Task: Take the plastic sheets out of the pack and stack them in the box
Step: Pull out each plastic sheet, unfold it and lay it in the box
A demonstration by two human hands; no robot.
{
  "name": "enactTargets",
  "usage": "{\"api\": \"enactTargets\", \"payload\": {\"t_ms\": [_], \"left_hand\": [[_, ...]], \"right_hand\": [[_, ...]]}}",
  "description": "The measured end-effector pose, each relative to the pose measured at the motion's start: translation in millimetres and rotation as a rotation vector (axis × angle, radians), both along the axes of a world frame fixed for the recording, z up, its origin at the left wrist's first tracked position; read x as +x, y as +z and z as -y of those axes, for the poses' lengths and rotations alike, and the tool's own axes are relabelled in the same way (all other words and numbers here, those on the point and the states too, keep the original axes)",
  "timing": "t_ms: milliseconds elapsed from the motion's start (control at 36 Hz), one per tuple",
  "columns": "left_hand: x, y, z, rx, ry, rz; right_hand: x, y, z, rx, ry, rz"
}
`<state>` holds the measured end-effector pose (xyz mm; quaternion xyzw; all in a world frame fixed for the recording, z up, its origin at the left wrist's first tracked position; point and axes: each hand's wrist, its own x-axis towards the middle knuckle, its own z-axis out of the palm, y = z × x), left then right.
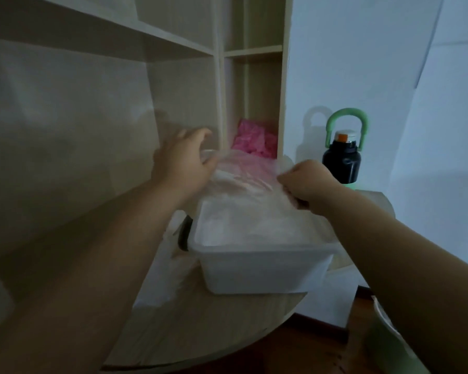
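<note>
My right hand pinches the right edge of a clear plastic sheet, fingers curled tight around it. My left hand is spread loosely at the sheet's left edge, thumb side toward it; whether it touches is too blurred to tell. The sheet hangs stretched between my hands, over the far end of the white box, which already has pale sheets lying in it. The box sits on a rounded wooden table. Just left of it lies a crumpled white plastic bag. Behind the sheet, pink material fills a shelf compartment. A black bottle with a green handle stands beyond my right hand.
</note>
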<state>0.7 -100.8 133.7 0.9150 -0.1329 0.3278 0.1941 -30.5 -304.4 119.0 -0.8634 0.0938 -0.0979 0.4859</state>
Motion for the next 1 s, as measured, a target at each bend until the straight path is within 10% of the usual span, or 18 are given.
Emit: {"api": "enactTargets", "payload": {"t_ms": [194, 389, 556, 833, 1000], "left_hand": [[-9.6, -23.3, 15.8, 0.108, -0.426, -0.242], [6.0, -53.3, 29.2, 0.565, -0.33, -0.681], [3.8, -53.5, 31.0, 0.372, -0.303, -0.455], [21.9, -78.1, 47.8, 0.745, -0.269, -0.855], [11.3, -63.2, 34.5, 0.517, -0.296, -0.707]], "right_hand": [[8.9, -18.8, 31.9, -0.445, 0.005, -0.284], [7.5, -28.9, 32.3, -0.711, -0.103, -0.141], [-2.0, -24.3, 19.9, -0.756, 0.051, 0.163], [13.9, -51.4, 6.3, -1.071, 0.556, -0.584], [11.2, -43.3, 5.2, -0.879, 0.406, -0.338]]}}
